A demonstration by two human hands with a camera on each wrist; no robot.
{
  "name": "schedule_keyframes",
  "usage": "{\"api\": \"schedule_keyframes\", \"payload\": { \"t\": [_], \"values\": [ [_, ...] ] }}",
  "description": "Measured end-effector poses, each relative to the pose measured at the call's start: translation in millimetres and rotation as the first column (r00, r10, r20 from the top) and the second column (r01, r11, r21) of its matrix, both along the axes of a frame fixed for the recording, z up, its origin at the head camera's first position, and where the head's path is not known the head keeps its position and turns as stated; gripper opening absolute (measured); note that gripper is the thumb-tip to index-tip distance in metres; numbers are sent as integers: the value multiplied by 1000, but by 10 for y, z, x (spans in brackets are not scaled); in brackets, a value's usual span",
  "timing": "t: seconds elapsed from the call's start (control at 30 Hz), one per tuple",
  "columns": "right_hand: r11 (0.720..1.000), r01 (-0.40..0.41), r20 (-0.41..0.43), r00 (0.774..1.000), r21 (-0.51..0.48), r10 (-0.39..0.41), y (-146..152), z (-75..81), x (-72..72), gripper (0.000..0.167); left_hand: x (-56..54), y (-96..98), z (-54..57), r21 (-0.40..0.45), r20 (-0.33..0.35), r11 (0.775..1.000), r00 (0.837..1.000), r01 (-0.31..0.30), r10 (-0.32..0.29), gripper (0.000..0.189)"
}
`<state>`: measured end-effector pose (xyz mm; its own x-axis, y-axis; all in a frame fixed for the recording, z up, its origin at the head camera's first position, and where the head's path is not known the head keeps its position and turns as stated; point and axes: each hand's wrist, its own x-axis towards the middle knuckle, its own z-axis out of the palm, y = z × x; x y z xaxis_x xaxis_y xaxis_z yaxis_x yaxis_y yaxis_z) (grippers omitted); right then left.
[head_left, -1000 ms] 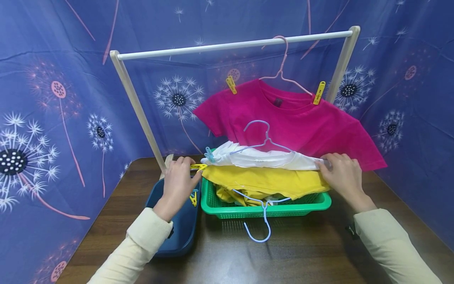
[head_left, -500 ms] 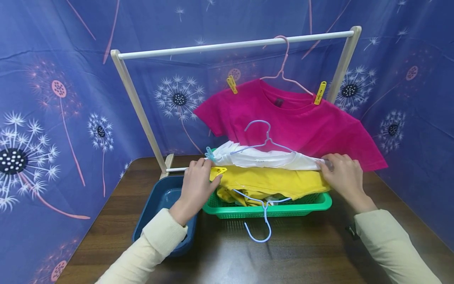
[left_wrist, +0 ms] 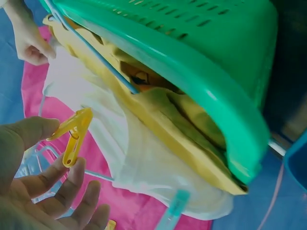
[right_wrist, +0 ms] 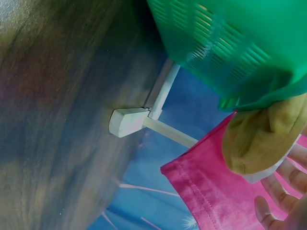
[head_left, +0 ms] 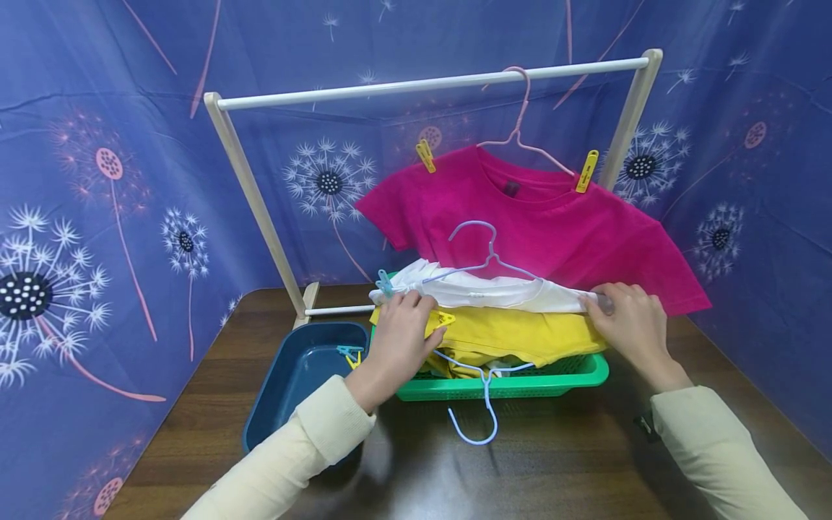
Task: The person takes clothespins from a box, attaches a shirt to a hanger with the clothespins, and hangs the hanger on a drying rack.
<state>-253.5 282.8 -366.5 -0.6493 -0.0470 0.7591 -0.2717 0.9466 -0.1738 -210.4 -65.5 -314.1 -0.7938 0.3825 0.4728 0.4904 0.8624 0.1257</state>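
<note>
My left hand (head_left: 399, 339) pinches a yellow clothespin (left_wrist: 76, 132) between thumb and fingers, over the yellow garment and in front of the white shirt. The white T-shirt (head_left: 481, 290) lies across a green basket (head_left: 507, 388) with a lilac hanger (head_left: 490, 253) at its neck. A light blue clothespin (head_left: 384, 282) is clipped near its left end. My right hand (head_left: 630, 321) holds the shirt's right end. Yellow fabric (head_left: 520, 332) lies before the white shirt, and a second hanger (head_left: 486, 404) hangs over the basket's front rim.
Behind, a pink T-shirt (head_left: 539, 217) hangs by a pink hanger (head_left: 520, 108) from the rack's white bar (head_left: 364, 89), with yellow clothespins at its shoulders. A dark blue bin (head_left: 273, 390) with clothespins (head_left: 352, 354) stands left. The wooden table (head_left: 533, 469) runs underneath.
My left hand has moved right with the yellow clothespin, from near the blue bin to over the left part of the garments. My right hand stays at the white T-shirt's right end.
</note>
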Motion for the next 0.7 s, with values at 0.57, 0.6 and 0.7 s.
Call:
{"api": "schedule_keyframes", "payload": {
  "t": [0.57, 0.6, 0.7],
  "values": [
    [1000, -7, -2, 1000, -25, 7, 3, -14, -9, 26, -75, 388, 93, -79, -68, 993, 993, 87, -92, 36],
    [1000, -8, -5, 1000, -25, 8, 3, -16, -9, 26, -79, 414, 97, -87, -70, 992, 993, 89, -95, 36],
    [1000, -6, -22, 1000, -19, 6, 2, -15, -11, 27, -90, 495, 110, -119, -87, 988, 990, 103, -114, 35]
  ]
}}
